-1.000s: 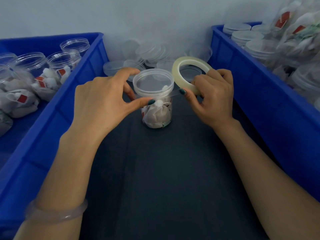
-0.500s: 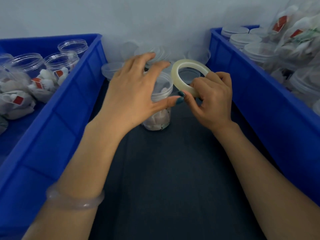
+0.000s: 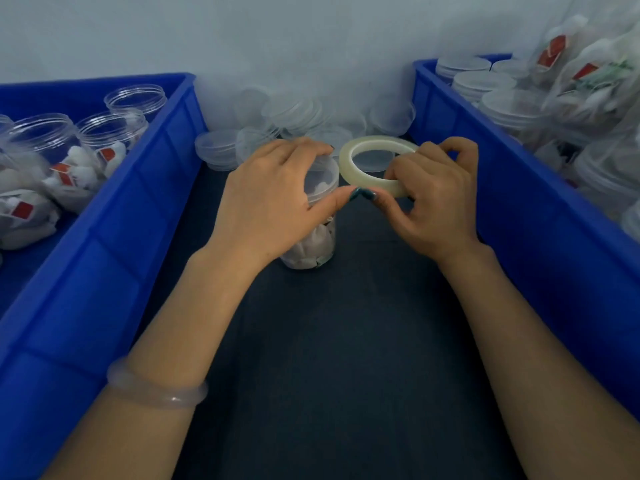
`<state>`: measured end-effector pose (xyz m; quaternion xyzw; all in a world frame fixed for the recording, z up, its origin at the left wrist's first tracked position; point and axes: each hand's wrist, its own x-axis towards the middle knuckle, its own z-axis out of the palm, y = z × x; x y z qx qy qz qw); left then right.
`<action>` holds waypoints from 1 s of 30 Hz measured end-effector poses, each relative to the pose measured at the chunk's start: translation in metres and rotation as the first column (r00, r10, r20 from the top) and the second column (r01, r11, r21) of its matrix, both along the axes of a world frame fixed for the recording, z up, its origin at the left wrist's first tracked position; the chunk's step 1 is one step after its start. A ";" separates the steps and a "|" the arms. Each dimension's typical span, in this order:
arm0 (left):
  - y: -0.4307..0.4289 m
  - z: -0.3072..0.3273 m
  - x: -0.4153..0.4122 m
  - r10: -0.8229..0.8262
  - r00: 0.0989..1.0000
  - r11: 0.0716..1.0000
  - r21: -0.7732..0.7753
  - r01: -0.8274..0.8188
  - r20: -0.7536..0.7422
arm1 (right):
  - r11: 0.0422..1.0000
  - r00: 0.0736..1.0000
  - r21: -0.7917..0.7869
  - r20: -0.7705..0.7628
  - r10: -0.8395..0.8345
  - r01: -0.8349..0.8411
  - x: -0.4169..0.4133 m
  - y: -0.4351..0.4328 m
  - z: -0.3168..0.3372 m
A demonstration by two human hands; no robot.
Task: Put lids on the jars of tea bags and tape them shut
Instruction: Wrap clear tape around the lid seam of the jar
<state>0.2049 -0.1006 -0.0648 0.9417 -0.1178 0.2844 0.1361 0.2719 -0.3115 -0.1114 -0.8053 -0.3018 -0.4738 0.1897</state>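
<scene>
A clear plastic jar full of tea bags stands upright on the dark mat in the middle, with a clear lid on top. My left hand wraps over the lid from the left, fingers curled round its far rim and thumb on its near edge. My right hand grips a roll of clear tape just right of the jar, thumb tip meeting my left thumb at the lid's edge. Much of the jar is hidden behind my left hand.
A blue bin on the left holds open jars of tea bags. A blue bin on the right holds lidded jars. Loose clear lids are piled at the back against the wall. Dark mat lies between the bins.
My left hand has moved from pinching the lid's left side to reaching over the top of the lid. The tape roll has tilted flatter and stays beside the jar.
</scene>
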 end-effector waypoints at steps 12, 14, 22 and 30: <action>0.003 0.004 0.002 -0.184 0.981 0.970 -0.172 0.170 -0.066 | 0.996 0.958 -0.020 -0.272 -0.093 0.091 -0.005 0.013 0.012; 0.002 0.005 0.002 -0.202 0.978 0.964 -0.188 0.189 -0.053 | 0.995 0.946 -0.019 -0.310 -0.097 0.096 -0.006 0.013 0.012; 0.001 0.012 0.001 -0.282 0.951 0.934 -0.264 0.242 -0.126 | 1.000 0.934 -0.009 -0.358 -0.001 -0.002 -0.012 0.018 0.014; 0.003 0.020 0.007 -0.336 0.921 0.927 -0.243 0.286 -0.197 | 1.000 0.961 -0.018 -0.278 -0.005 0.000 -0.014 0.018 0.017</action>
